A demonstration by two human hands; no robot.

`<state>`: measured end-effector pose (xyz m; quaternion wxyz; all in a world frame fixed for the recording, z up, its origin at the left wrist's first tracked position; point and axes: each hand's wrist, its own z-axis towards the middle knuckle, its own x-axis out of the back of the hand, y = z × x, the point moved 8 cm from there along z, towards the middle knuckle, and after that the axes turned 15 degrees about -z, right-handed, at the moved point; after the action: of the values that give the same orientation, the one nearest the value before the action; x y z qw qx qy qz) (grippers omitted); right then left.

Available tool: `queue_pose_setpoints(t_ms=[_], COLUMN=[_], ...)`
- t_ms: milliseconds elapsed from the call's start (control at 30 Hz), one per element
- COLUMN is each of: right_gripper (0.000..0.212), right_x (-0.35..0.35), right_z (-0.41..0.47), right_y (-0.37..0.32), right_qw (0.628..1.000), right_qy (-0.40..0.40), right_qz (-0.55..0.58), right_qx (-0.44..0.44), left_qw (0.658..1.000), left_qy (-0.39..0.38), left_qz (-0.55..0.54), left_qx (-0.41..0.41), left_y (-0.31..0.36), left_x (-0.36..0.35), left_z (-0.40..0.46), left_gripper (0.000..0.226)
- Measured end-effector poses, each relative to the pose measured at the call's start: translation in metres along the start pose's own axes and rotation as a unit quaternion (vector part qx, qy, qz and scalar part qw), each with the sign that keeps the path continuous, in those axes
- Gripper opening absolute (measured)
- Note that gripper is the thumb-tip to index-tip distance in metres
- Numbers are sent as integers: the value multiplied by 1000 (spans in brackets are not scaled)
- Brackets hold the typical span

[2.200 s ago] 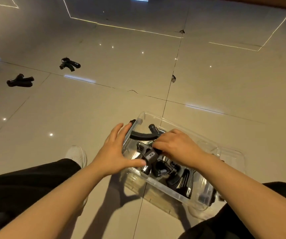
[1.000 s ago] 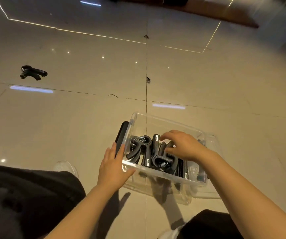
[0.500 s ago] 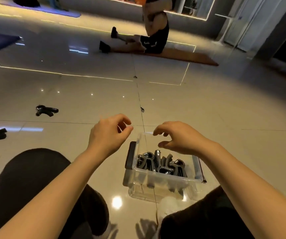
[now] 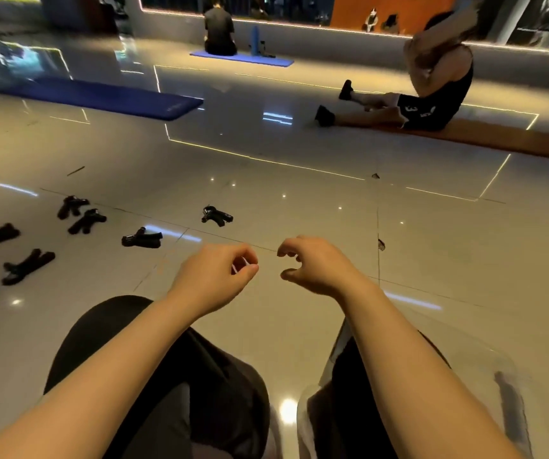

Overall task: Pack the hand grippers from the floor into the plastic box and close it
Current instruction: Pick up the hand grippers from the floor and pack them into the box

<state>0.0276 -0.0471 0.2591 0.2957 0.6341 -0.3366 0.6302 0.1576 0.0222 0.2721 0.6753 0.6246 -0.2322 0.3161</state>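
Several black hand grippers lie scattered on the glossy tiled floor to my left; the nearest are one [image 4: 217, 216] ahead of my hands and another [image 4: 141, 239] a little further left, with more [image 4: 27, 266] towards the left edge. My left hand [image 4: 215, 279] and my right hand [image 4: 316, 265] hover side by side in the air, fingers loosely curled, holding nothing. The clear plastic box [image 4: 465, 346] shows only as a blurred transparent rim under my right forearm; its contents are mostly hidden.
My dark-clad knees [image 4: 173, 369] fill the lower middle. A blue mat [image 4: 100, 97] lies at the far left. One person sits stretching on an orange mat [image 4: 515, 140] at the far right, and another person [image 4: 220, 31] sits on a distant blue mat.
Both hands have lifted out of the box and away from it. My view has tilted up and left, bringing more floor grippers into sight and pushing the box to the bottom right.
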Motion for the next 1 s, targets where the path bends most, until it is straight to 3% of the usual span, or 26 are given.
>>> queue_pose_setpoints(t_ms=[167, 267, 400, 533, 633, 700, 833, 1000], right_gripper=[37, 38, 39, 43, 48, 48, 50, 54], right_x=[-14, -22, -45, -70, -53, -20, 33, 21], right_z=[35, 61, 104, 155, 198, 224, 262, 315], right_y=[3, -20, -74, -122, -161, -189, -230, -222], right_qw=[999, 999, 997, 996, 996, 993, 974, 969], right_qy=[-33, -20, -12, -32, -44, -48, -67, -81], right_qz=[7, 45, 73, 84, 46, 22, -88, -131], right_qx=[-6, -5, 27, 27, 57, 105, 198, 195], left_qw=[985, 977, 978, 961, 987, 990, 985, 979], left_qy=[-27, -16, -11, -148, -52, -13, -32, -94], left_qz=[163, 201, 156, 113, 29, 31, 75, 98], left_qx=[49, 75, 134, 203, 147, 138, 154, 154], left_y=[-31, -59, -133, -204, -213, -226, -266, -291], left_x=[63, 99, 134, 142, 182, 203, 217, 224], left_z=[6, 11, 8, -2, 20, 33, 65, 127], left_gripper=[29, 33, 37, 46, 52, 61, 64, 55])
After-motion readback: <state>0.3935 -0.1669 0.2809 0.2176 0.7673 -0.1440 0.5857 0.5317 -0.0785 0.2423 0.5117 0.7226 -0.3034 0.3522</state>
